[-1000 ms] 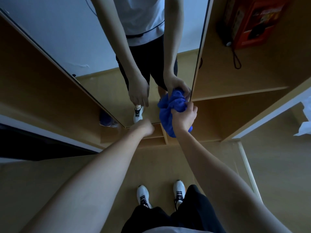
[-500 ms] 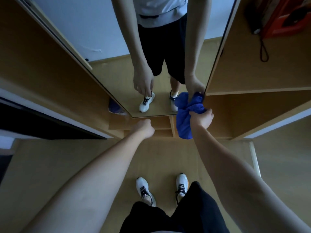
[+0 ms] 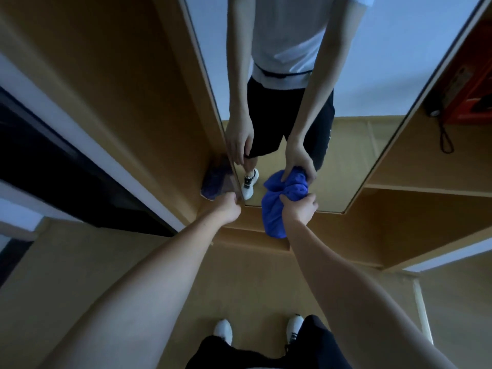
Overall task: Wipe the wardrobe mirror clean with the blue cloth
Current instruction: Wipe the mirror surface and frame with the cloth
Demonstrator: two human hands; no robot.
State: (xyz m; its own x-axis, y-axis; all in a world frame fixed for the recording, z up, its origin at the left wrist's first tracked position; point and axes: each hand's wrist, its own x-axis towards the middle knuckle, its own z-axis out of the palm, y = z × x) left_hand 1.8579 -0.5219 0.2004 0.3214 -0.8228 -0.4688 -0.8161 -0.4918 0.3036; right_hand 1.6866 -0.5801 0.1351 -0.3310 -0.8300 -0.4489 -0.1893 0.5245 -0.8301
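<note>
A: Status on the wipe?

B: Right hand (image 3: 299, 210) fisted around the blue cloth (image 3: 277, 206), bunched, pressed against the lower edge of the wardrobe mirror (image 3: 346, 129). Loose tail of cloth hanging below the glass over the wooden base (image 3: 372, 222).

A: Left?

B: Left hand (image 3: 227, 210) at the mirror's bottom-left corner, loosely curled, holding nothing visible. Looks like steadying the door edge, but can't confirm contact.

A: Coverage?

B: Can't judge from glass alone. No streaks or smears readable, lighting dim. Only the bottom strip under the cloth right now. Probably near the end of a downward pass, or working the lower band.

A: Tips for this stroke?

B: Flatten the wad. Balled up, only a small patch touching glass. Spread under the palm for a wider contact face.
Keep pressure even, run sideways along the bottom edge, overlap each pass.
Tuck the dangling tail in, otherwise drags on the base and picks up dust.
Work into both lower corners, dirt collects by the frame.
Keep bare fingers of the left off the glass, fresh prints otherwise.

A: Risks?

B: Door may shift under push, hence left bracing the frame. Shoe (image 3: 213, 182) sitting just left of the corner, not in the wipe path. Red box (image 3: 468, 97) on the right shelf well apart, no concern.
</note>
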